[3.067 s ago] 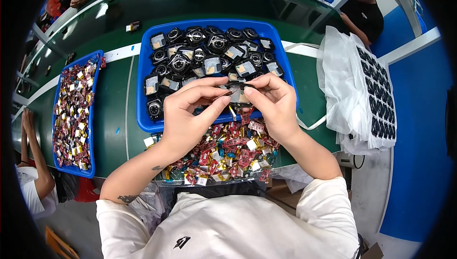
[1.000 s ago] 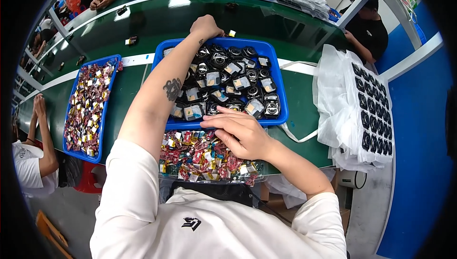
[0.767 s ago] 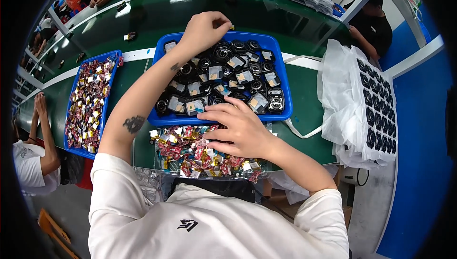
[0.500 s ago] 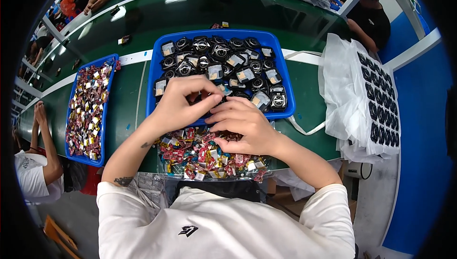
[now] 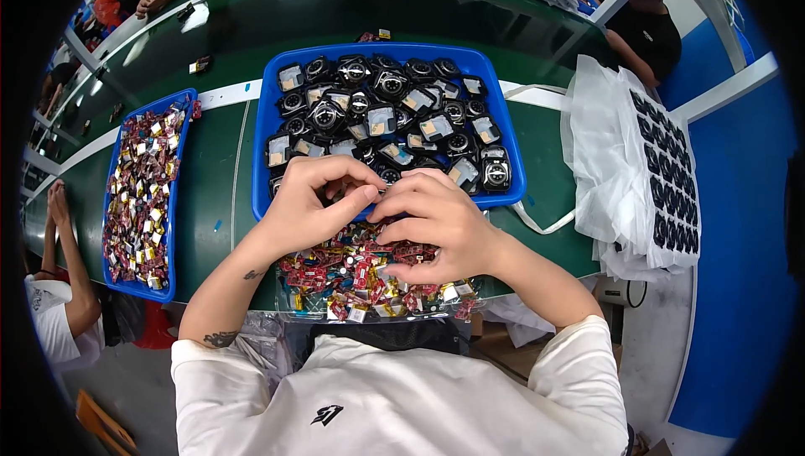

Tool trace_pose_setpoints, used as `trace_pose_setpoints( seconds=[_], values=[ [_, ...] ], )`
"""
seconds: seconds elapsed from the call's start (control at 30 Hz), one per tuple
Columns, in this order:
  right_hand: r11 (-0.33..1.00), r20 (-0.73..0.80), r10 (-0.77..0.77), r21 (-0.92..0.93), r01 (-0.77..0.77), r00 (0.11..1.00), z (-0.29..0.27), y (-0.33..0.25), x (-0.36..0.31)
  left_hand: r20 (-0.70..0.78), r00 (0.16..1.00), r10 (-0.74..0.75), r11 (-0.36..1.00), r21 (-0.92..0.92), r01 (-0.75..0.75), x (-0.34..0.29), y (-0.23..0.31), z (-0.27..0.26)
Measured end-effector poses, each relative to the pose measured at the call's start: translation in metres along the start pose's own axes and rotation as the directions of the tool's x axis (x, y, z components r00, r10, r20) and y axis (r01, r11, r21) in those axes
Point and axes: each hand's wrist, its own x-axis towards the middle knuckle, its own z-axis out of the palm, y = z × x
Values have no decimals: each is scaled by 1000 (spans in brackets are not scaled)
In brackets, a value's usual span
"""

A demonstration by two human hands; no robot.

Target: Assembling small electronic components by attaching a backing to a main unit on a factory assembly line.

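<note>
My left hand [image 5: 317, 202] and my right hand [image 5: 442, 219] meet at the near edge of a blue tray [image 5: 262, 133]. Thumb and forefinger of the left are pinched together, and the right's fingertips curl in against them. Whatever sits between them is too small and covered to make out. Black watch-like modules [image 5: 392, 84] fill the tray, some showing round dials, others pale square cells. Below my hands, a clear plastic bag or sheet [image 5: 293, 317] holds a pile of small red circuit pieces [image 5: 362, 273] with white, yellow and blue parts.
A narrower blue tray [image 5: 173, 229] of similar red pieces stands at left on the green table [image 5: 214, 175]. To the right, white sheets [image 5: 599, 154] carry rows of black parts [image 5: 668, 175]. A white strap [image 5: 545, 228] lies beside the tray. Other people sit around the table.
Both hands have drawn slightly toward me, from over the modules to the tray's near edge, fingertips still together. The view has shifted a little.
</note>
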Motion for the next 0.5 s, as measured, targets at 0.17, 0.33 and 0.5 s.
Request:
trace_pose_setpoints(
  seconds=[0.17,0.33,0.5],
  values=[
    [1000,52,13,-24,-11,999,5,4,-7,78,997,8,998,61,-13,0,8,-4],
    [1000,-71,3,-10,-4,997,7,9,-7,77,997,26,999,27,-28,1,10,-2],
    [995,-183,67,83,-53,981,3,9,-6,189,981,50,997,42,-59,4,17,-2]
  ],
)
